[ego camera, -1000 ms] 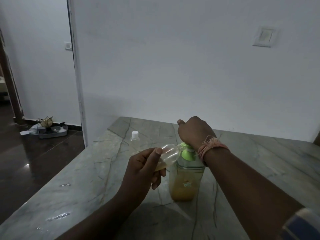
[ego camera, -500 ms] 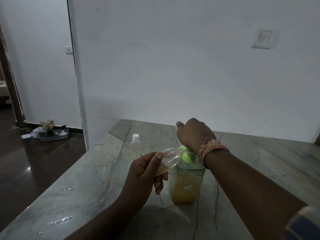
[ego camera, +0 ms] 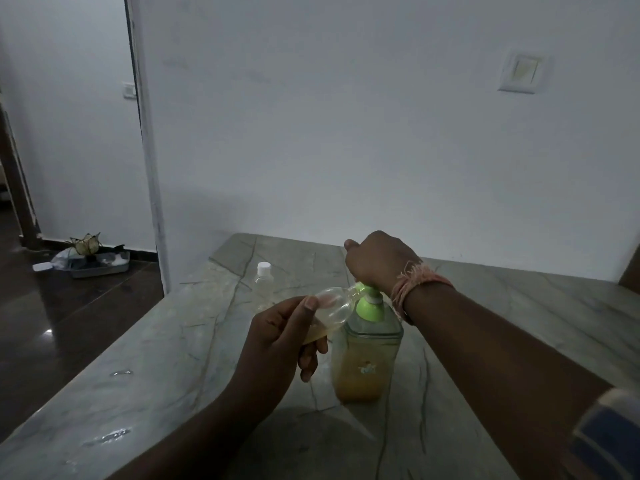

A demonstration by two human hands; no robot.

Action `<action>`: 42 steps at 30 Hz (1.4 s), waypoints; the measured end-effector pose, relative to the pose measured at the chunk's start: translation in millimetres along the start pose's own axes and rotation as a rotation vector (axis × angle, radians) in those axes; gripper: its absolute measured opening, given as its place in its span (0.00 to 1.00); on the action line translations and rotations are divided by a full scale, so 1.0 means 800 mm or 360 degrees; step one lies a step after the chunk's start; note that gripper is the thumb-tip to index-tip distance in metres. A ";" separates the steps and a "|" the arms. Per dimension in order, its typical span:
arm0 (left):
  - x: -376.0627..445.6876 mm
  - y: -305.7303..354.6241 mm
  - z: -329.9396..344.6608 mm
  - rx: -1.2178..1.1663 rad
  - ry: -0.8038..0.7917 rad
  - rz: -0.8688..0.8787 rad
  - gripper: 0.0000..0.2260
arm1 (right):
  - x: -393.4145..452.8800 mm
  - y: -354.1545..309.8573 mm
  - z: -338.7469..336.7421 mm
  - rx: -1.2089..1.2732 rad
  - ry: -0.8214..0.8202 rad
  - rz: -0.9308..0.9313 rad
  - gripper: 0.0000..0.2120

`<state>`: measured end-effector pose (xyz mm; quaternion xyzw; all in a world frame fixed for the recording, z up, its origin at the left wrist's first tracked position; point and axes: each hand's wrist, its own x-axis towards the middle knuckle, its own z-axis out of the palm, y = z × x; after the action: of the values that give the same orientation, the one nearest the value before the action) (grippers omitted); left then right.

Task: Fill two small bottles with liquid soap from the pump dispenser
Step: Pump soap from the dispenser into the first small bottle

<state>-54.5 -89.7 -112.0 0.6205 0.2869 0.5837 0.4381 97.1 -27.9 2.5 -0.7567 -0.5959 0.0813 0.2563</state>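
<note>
Fingers of the left hand (ego camera: 277, 336) gripped one clear small bottle (ego camera: 327, 308); right hand (ego camera: 379, 261) curled over one green-topped pump dispenser (ego camera: 367, 344); a second white-capped bottle (ego camera: 263, 280) stood behind, mid-frame.

Dim room, low even light, bluish cast. Plain white wall (ego camera: 346, 133) fills most of the view, unmarked except for a white switch plate (ego camera: 523, 72) high on the right. Grey-green stone bench (ego camera: 145, 375) with dark veins runs up to the wall; a few wet patches (ego camera: 107, 436) glint near its left edge. Left of the wall's corner edge (ego camera: 149, 168), an opening onto a dark, glossy floor (ego camera: 52, 323) that reflects a spot of light. Second small switch (ego camera: 129, 89) on the far wall. Shallow tray (ego camera: 100, 266) of clutter on the floor against the skirting. Dark wooden door frame (ego camera: 17, 188) at far left.
</note>
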 end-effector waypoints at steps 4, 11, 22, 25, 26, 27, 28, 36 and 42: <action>0.002 -0.003 0.000 -0.0030 0.0001 0.0004 0.15 | -0.001 0.005 0.001 0.0077 0.0119 0.0027 0.18; 0.000 -0.002 -0.001 -0.0029 0.0006 0.0001 0.16 | -0.008 0.002 -0.001 -0.0005 0.0065 0.0002 0.15; 0.001 -0.005 -0.001 -0.0019 0.0005 0.0007 0.16 | -0.012 0.004 0.002 -0.0034 0.0131 -0.0034 0.18; 0.000 -0.003 0.001 -0.0038 -0.0009 0.0018 0.13 | -0.012 0.001 -0.003 -0.0094 0.0139 -0.0087 0.16; 0.000 -0.002 0.001 -0.0040 -0.0011 0.0018 0.14 | -0.012 -0.002 -0.005 -0.0135 0.0138 -0.0121 0.16; 0.000 -0.002 0.001 -0.0038 -0.0011 0.0015 0.14 | -0.012 -0.005 -0.006 -0.0164 0.0140 -0.0144 0.16; 0.000 -0.002 0.000 -0.0031 -0.0008 0.0012 0.15 | -0.012 -0.006 -0.006 -0.0169 0.0146 -0.0153 0.17; 0.002 -0.008 -0.001 -0.0045 0.0000 0.0007 0.14 | -0.010 0.005 0.002 -0.0029 0.0100 -0.0055 0.19; 0.002 -0.004 0.000 -0.0038 0.0014 0.0021 0.15 | -0.009 -0.004 -0.004 -0.0087 0.0146 -0.0123 0.15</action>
<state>-54.0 -87.1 -114.3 0.6145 0.2776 0.5927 0.4405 94.0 -35.6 5.4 -0.7427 -0.6144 0.0203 0.2655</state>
